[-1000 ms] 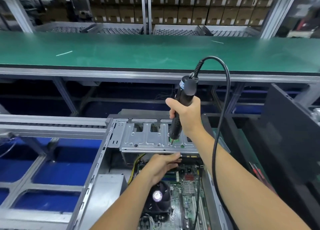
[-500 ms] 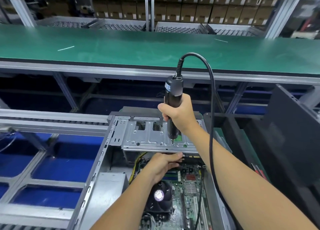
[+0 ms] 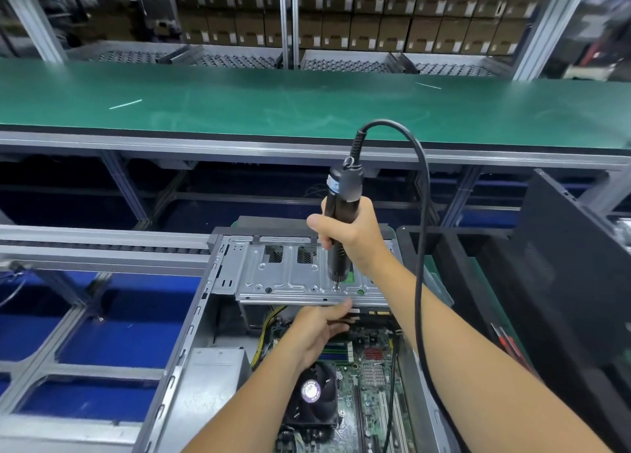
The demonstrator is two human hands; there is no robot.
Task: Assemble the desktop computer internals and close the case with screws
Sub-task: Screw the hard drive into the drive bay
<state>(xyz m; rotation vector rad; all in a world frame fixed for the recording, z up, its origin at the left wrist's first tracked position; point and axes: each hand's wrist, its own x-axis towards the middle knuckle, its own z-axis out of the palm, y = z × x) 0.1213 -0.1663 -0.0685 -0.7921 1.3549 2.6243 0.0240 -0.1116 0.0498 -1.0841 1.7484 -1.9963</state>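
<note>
While open, case (image 3: 191,343) holds motherboard (image 3: 372,384), fan (image 3: 312,396)

Long green table (image 3: 307,111) seen across far side, edged by aluminium frame. Two thin white strips laid on it: one at left (image 3: 125,104), one at far right (image 3: 428,85). Roller trays (image 3: 345,65) set beyond table. Stacked brown cartons (image 3: 375,15) shelved behind them. Roller conveyor rail (image 3: 102,244) run at left, blue surface (image 3: 112,343) visible below grey frame bars. Black panel (image 3: 577,282) stood at right, tilted. Red-handled items (image 3: 508,345) seen beside it, too small to identify.
</note>
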